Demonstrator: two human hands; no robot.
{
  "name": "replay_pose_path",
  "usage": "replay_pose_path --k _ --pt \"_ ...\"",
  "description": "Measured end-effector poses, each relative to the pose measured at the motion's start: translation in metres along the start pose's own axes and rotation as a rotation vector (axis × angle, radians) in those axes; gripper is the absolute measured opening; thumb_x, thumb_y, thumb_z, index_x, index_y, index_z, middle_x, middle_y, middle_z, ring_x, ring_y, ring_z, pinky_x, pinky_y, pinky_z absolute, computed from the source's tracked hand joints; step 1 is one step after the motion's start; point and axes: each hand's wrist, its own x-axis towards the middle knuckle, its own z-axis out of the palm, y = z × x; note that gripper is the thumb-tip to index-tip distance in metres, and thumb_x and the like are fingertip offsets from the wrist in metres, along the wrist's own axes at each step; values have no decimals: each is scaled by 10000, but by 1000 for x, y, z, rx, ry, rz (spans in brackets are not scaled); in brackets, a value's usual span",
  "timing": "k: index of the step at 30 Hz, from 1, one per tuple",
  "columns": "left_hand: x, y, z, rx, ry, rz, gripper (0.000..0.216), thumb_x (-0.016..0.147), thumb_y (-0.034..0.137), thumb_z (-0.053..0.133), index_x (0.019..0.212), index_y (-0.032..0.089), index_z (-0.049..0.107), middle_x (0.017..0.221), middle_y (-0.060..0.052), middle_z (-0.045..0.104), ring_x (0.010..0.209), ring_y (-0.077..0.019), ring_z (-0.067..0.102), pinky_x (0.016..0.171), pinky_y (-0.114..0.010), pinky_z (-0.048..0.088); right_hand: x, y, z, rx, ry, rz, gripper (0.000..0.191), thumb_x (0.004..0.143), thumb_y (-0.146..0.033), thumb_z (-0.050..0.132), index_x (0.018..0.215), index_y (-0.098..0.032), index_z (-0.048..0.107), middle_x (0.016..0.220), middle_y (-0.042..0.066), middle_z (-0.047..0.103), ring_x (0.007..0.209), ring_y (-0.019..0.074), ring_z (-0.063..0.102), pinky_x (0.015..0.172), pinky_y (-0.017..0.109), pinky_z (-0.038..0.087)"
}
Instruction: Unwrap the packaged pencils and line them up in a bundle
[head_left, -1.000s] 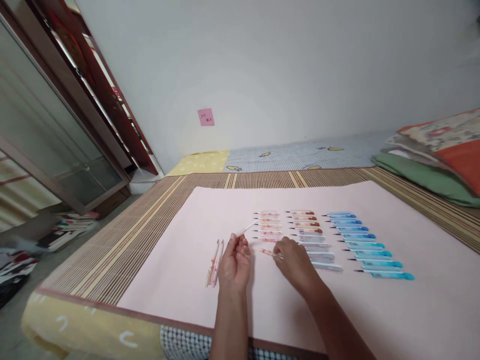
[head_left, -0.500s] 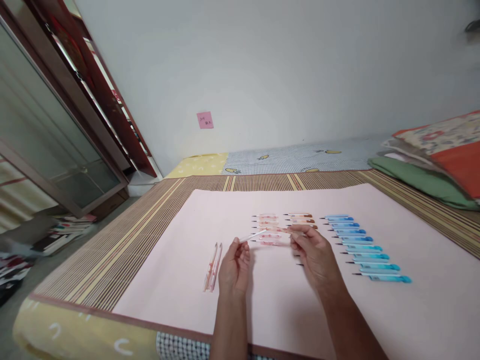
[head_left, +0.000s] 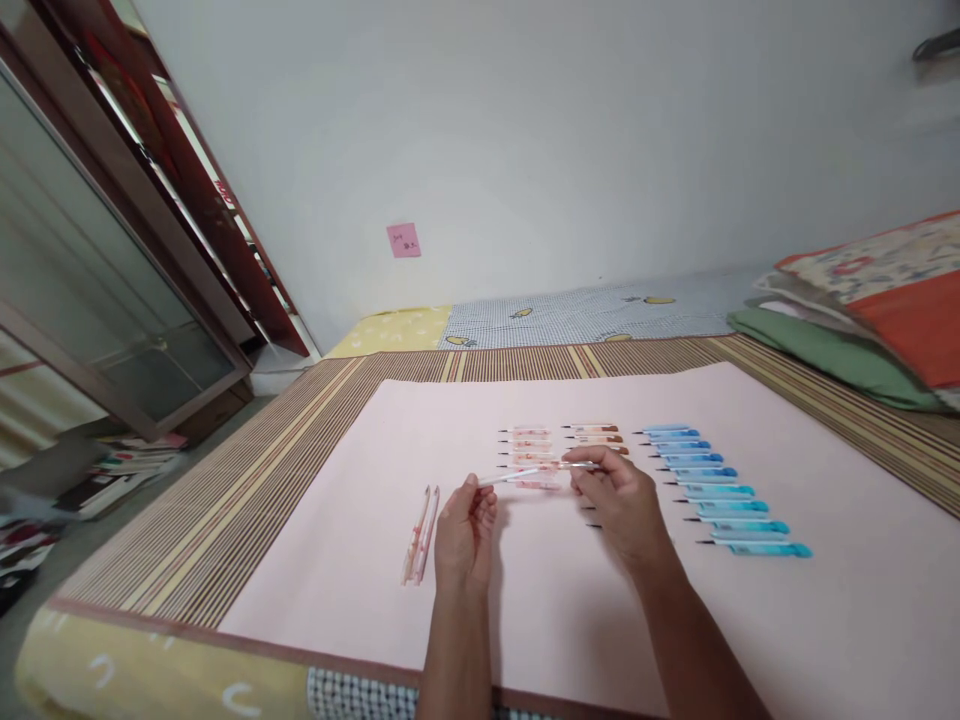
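Note:
My left hand is closed in a pinch round the near end of a slim white pen refill. The fingers of my right hand grip a pink-patterned pen barrel, whose pale pointed end sticks out to the right. Refill and barrel lie almost in one line, end to end; whether one is inside the other I cannot tell. Just beneath them is a column of pink pens with dark tips. Two pink pens lie side by side left of my left hand.
Brown pens lie behind my right hand, partly hidden by it. A slanting column of blue pens is on the right. All rest on a pink sheet over a striped mat. Folded cloths are piled at the right edge.
My right hand has shifted slightly left, bringing the barrel into line with the white refill. Its pointed end now shows past my fingers. My left hand keeps its hold.

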Motion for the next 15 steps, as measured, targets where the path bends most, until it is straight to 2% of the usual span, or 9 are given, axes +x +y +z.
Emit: replay_pose_path --k 4,7,10,15 --pt "2 1 -2 -11 10 0 120 831 119 693 722 77 665 648 -65 669 534 -91 630 503 -152 528 0 0 -3 -10 30 37 226 705 -331 670 896 -213 693 593 -15 589 500 141 502 441 248 389" --pt "2 0 -4 7 3 5 117 805 135 727 723 82 663 656 -66 675 537 -91 633 509 -150 527 0 -1 -3 -16 2 8 208 709 -321 673 884 -212 701 596 -16 585 507 139 498 452 249 385" --pt "2 -2 -4 30 -32 26 129 789 161 749 730 88 661 666 -64 684 548 -87 636 515 -146 524 0 1 0 -20 -46 -67 182 717 -323 685 850 -201 710 611 -11 587 539 136 497 487 251 391" --pt "-1 -4 -2 75 -108 33 153 731 163 797 729 94 660 667 -57 691 560 -93 644 514 -150 526 0 4 5 -9 -159 -123 176 747 -315 699 877 -198 716 786 25 683 672 155 585 622 271 472"
